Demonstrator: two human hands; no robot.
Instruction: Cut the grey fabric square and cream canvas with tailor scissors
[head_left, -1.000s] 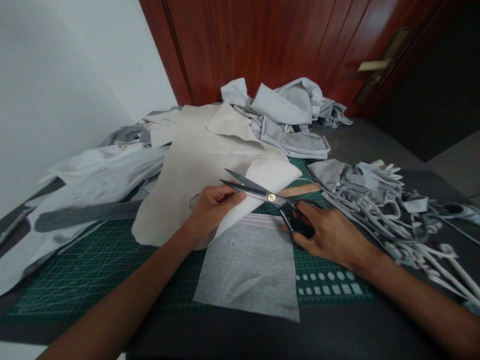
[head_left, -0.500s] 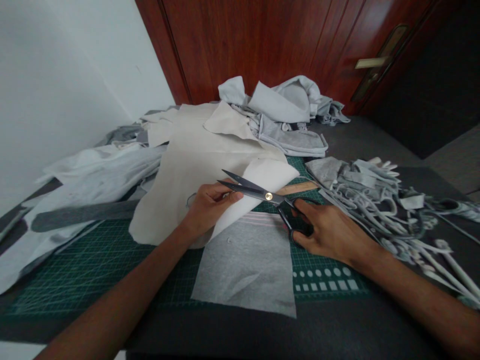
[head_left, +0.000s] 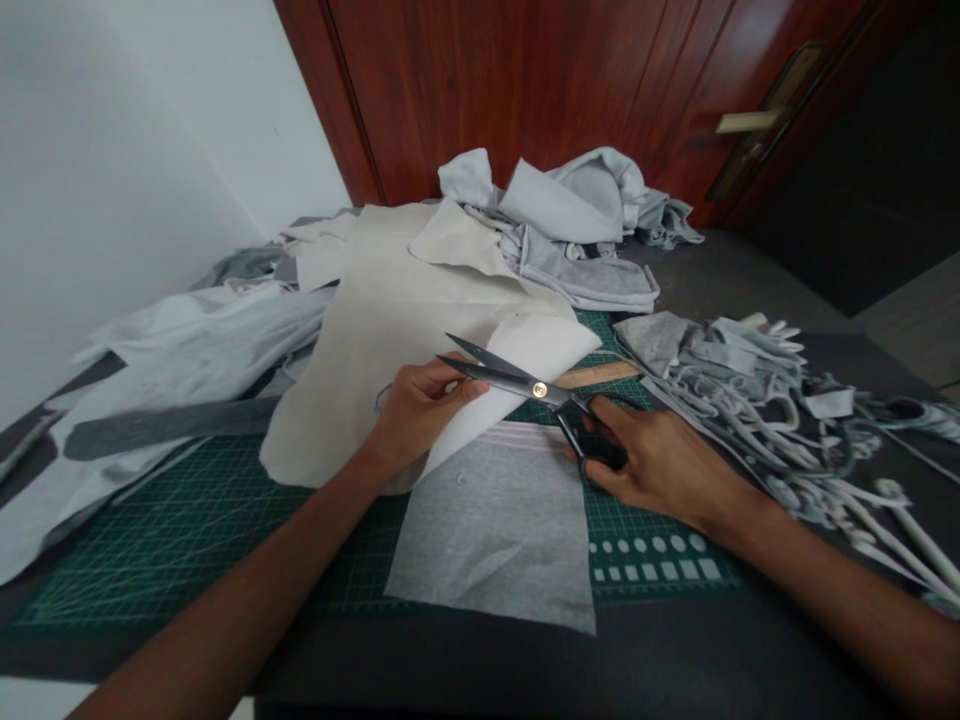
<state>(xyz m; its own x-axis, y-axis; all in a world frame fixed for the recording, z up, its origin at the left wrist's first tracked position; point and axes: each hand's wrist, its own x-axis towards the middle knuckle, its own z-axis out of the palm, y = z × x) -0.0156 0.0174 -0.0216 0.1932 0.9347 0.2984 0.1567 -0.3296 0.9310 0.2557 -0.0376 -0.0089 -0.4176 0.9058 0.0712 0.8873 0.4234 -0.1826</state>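
Scarcely anything moves since the earlier frame: the whole head view slides a touch to the right and upward, and the scissors [head_left: 539,390] go along with it. They lie in the middle of the scene, above the cream cloth [head_left: 397,320], blades parted and pointing left. The right hand [head_left: 660,455] has its grip clamped on the black handles, fingers in the loops. The left hand [head_left: 420,405] is by the blade tips, thumb and fingers near each other around the lower blade; I cannot tell whether its grip pinches blade, cloth or nothing.

As a judgement, the scissors look stiff, fairly heavy and smooth along the metal, so the handles are the sound place to hold. Both the cream cloth and the grey cloth [head_left: 495,530], nearer on the green cutting mat [head_left: 225,520], look light, soft and floppy, best held close to an edge.

Against the earlier frame, the blades' opening and both hands' poses look the same; the wooden strip [head_left: 596,375] and the heap of scraps [head_left: 720,370] on the desk [head_left: 412,660] at right also keep their places
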